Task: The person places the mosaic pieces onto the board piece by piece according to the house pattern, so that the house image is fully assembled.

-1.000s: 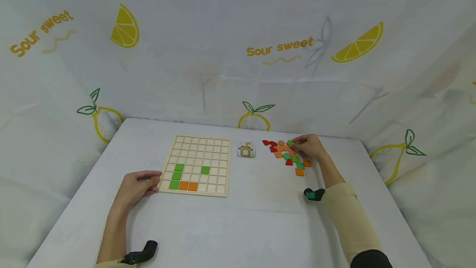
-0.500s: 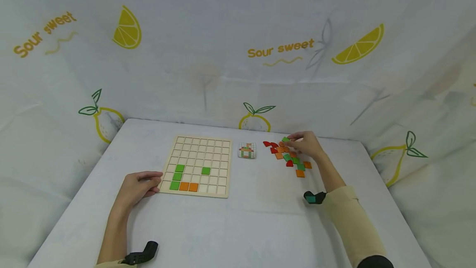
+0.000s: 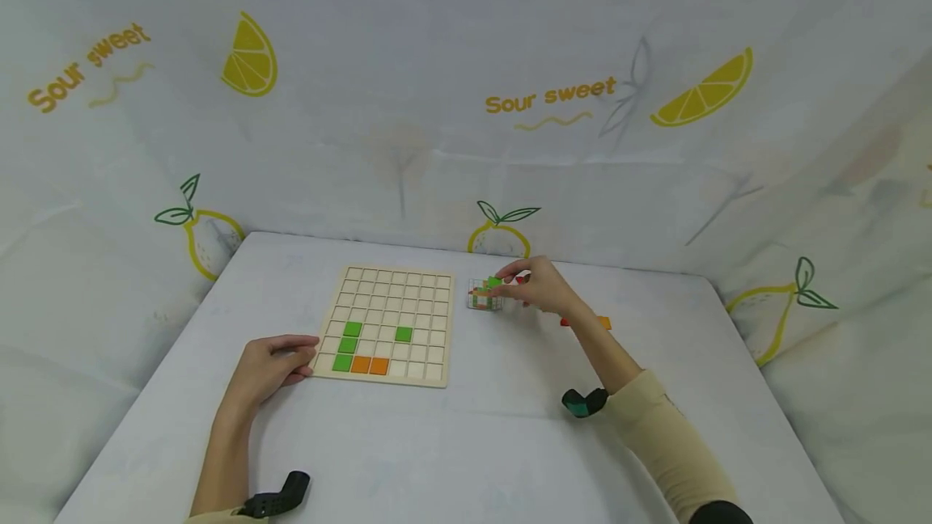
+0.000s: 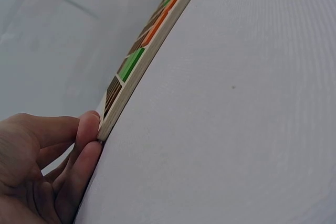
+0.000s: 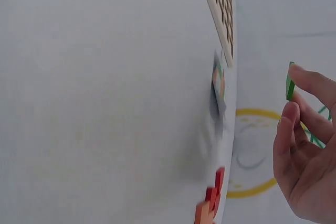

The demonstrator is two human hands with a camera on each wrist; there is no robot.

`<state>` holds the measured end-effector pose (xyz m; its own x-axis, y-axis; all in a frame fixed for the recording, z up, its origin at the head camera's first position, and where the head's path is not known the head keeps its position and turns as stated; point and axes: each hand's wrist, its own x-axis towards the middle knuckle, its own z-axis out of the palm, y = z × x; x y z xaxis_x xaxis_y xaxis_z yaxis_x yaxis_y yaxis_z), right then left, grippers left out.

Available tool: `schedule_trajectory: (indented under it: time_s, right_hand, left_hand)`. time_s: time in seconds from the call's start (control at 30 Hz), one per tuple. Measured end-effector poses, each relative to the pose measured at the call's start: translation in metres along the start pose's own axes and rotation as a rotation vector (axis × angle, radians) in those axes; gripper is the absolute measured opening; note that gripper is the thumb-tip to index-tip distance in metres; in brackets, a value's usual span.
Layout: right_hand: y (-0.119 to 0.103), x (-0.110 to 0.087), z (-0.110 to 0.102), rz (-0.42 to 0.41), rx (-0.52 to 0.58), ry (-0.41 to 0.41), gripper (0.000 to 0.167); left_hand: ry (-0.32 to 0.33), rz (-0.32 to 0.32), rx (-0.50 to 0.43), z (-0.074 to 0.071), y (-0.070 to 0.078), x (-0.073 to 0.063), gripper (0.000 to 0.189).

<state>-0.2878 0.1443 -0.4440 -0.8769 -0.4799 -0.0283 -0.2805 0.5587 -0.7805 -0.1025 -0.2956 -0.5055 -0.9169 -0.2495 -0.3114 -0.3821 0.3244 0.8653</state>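
Observation:
A pale wooden grid board (image 3: 399, 306) lies on the table, with several green tiles (image 3: 345, 344) and two orange tiles (image 3: 370, 365) in its lower cells. My left hand (image 3: 264, 369) holds the board's left edge near the front corner; the left wrist view shows the fingertips (image 4: 88, 129) at that corner. My right hand (image 3: 539, 285) pinches a green square tile (image 5: 290, 81) between thumb and fingertip, raised off the table. In the head view this tile overlaps a small pattern card (image 3: 476, 297) right of the board.
Loose red and orange tiles (image 5: 210, 198) lie to the right of the card, mostly hidden by my right hand and forearm in the head view. One orange tile (image 3: 604, 322) shows beyond the forearm. A white lemon-print cloth (image 3: 408, 144) hangs behind the table (image 3: 437, 451).
My right hand has picked the green tile out of the loose pile and carried it left, to over the pattern card. My left hand has stayed at the board's edge.

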Motion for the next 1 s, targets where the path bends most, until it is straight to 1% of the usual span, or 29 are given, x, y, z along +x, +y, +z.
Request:
schedule_trajectory:
  time_s: [0.1,0.17,0.27,0.43,0.57,0.7,0.83,1.0]
  right_hand:
    - [-0.014,0.002,0.02,-0.034,0.027,-0.046,0.027]
    - [-0.021,0.003,0.032,-0.041,0.042,-0.075,0.026]
    - [-0.027,0.005,0.052,-0.041,0.026,-0.105,0.025]
    - [-0.036,0.005,0.079,-0.075,0.02,-0.172,0.024]
    - [-0.046,0.003,0.095,-0.117,0.039,-0.225,0.023]
    - [-0.051,0.002,0.11,-0.154,-0.002,-0.271,0.023]
    - [-0.054,0.003,0.123,-0.152,-0.053,-0.296,0.022]
    - [-0.061,0.003,0.131,-0.143,-0.088,-0.309,0.021]
  left_hand:
    - [0.004,0.003,0.0,0.001,0.0,0.0,0.044]
    - [0.002,0.004,-0.005,0.0,-0.001,0.001,0.044]
    - [-0.002,0.004,-0.011,0.0,-0.001,0.001,0.045]
    - [-0.004,-0.002,-0.015,0.0,0.001,0.001,0.044]
    - [-0.004,-0.004,-0.015,0.0,0.001,0.001,0.044]
    - [-0.003,-0.004,-0.015,0.0,0.002,0.002,0.045]
    - [-0.003,-0.002,-0.02,0.001,0.001,0.002,0.044]
    - [0.016,0.004,-0.01,0.003,0.003,0.001,0.039]
